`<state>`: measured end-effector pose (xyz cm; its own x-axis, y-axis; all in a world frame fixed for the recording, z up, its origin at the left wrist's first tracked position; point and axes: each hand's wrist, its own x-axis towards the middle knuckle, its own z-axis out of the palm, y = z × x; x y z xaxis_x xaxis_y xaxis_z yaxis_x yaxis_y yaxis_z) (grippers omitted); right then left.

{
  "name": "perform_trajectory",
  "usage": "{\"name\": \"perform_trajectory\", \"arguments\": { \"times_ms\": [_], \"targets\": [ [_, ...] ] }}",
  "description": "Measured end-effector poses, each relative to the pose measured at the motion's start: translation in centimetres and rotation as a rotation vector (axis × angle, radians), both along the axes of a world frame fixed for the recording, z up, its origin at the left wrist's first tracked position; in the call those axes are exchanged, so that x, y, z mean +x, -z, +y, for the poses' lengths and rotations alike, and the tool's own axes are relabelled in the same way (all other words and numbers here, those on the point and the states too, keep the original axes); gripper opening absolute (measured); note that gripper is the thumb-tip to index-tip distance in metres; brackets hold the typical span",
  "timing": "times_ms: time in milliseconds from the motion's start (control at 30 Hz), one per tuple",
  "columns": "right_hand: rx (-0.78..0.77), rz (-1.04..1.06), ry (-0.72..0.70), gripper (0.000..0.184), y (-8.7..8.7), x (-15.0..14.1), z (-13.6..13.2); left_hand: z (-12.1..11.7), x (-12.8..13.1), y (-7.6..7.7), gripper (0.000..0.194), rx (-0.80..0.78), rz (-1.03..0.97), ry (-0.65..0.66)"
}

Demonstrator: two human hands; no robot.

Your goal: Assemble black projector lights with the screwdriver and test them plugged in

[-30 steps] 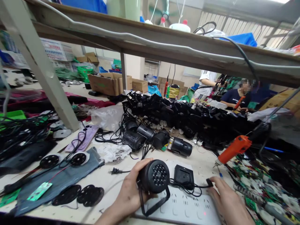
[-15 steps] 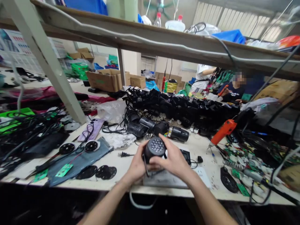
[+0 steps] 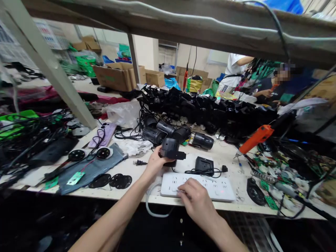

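Observation:
In the head view, my left hand [image 3: 154,163] is wrapped round a black cylindrical device [image 3: 170,147], with a dark flat tab sticking out to its right. The device is held up above the table. My right hand [image 3: 197,197] is over the front of a white power strip [image 3: 228,193], its thumb and fingers pinched together close to the sockets. What those fingertips hold, if anything, is hidden. A small red light glows at the strip's right end. Behind the strip lies a black power adapter [image 3: 204,165] with its cable.
Several similar black cylinders [image 3: 203,140] lie behind my left hand. An orange glue gun [image 3: 256,139] stands to the right, near loose circuit boards [image 3: 270,201]. Black discs [image 3: 120,181] and a grey bag [image 3: 91,175] are on the left. A shelf beam [image 3: 183,26] crosses overhead.
My right hand has let go of the device and moved down to the power strip. My left hand still holds the device, now turned so its dotted round face is out of sight.

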<state>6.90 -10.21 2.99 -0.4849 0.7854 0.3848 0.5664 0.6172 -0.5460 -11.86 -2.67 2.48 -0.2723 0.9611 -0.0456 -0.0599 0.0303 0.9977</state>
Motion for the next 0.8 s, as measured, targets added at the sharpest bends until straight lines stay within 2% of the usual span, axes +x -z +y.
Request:
{"name": "perform_trajectory", "arguments": {
  "times_ms": [67,167,267,400,533,800],
  "targets": [
    [-0.036,-0.056,0.011,0.015,0.9,-0.7,-0.1,0.0,0.0,0.1,0.056,-0.031,-0.032,-0.006],
    [-0.078,-0.144,0.044,0.020,1.3,-1.4,0.5,-0.2,0.0,0.0,0.056,-0.059,-0.068,-0.011],
    [-0.085,-0.217,0.041,0.019,1.0,-1.4,0.9,-0.4,-0.2,-0.1,0.054,-0.072,-0.094,-0.022],
    [-0.017,-0.316,0.002,0.016,0.2,-1.5,0.7,-0.6,-0.2,-0.1,0.055,-0.058,-0.118,-0.038],
    [0.024,-0.316,-0.040,0.019,-0.5,-2.2,0.6,-1.0,-0.2,-0.2,0.054,-0.032,-0.126,-0.048],
    [0.015,-0.436,-0.072,0.023,0.0,-4.1,1.6,-2.6,-1.1,0.1,0.058,-0.017,-0.136,-0.036]
  ]
}}
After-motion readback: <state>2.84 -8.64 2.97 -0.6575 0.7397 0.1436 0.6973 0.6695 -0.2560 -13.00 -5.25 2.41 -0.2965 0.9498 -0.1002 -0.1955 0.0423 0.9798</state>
